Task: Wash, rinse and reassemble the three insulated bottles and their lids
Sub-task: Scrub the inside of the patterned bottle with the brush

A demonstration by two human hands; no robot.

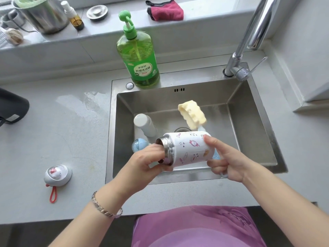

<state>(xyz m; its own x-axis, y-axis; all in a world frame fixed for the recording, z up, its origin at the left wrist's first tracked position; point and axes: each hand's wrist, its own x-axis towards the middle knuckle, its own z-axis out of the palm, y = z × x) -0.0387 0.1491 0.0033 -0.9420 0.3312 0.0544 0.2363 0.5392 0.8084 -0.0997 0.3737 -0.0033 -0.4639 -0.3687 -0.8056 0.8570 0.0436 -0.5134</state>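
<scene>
Yellow sponge [192, 113], white flask [145, 124] behind patterned bottle [188, 148]; left hand [147, 159], right hand [227, 163] clamped on it.

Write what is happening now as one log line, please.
left hand: grips patterned bottle at open mouth | right hand: holds its base | bottle: sideways over sink | red-looped lid: on counter | white bottle: in sink

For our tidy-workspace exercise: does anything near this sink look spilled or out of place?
Yes: a water puddle lies on the countertop left of the sink; a lid sits there alone.
</scene>
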